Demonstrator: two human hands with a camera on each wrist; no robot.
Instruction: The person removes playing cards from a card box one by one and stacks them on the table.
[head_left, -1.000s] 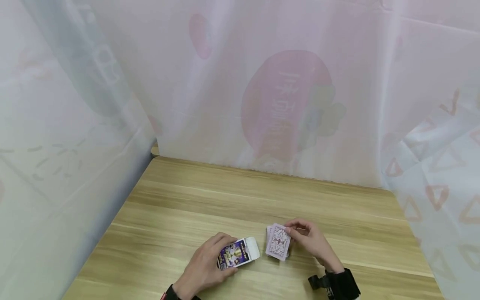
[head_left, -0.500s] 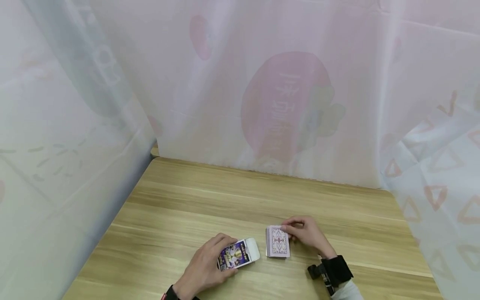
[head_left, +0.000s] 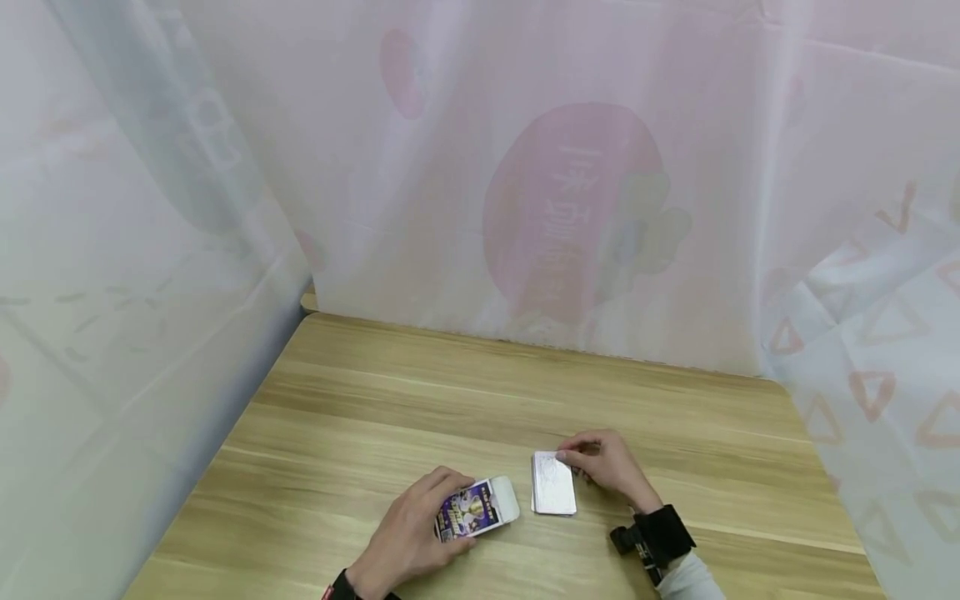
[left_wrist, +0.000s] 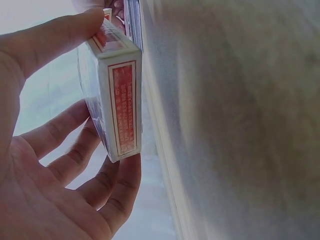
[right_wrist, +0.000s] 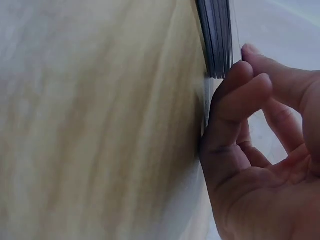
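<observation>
My left hand grips a purple card box with a gold trophy picture, fingers along the far side and thumb along the near side. The box's white flap end points right, towards the cards. A red-printed end of the card box shows in the left wrist view. To its right a squared stack of playing cards lies on the table, its top pale with glare. Thumb and index finger of my right hand pinch playing cards at the far right corner. In the right wrist view a thin edge stands slightly apart from the dark-edged playing cards.
The wood-grain table extends behind and to both sides of the hands. Pale printed sheeting hangs along its back and sides. A black strap with a small camera is on the right wrist.
The skewed upper cards have come into line with the stack, and its top has turned from patterned to pale glare. My right hand has shifted slightly left. The left hand and box stay put.
</observation>
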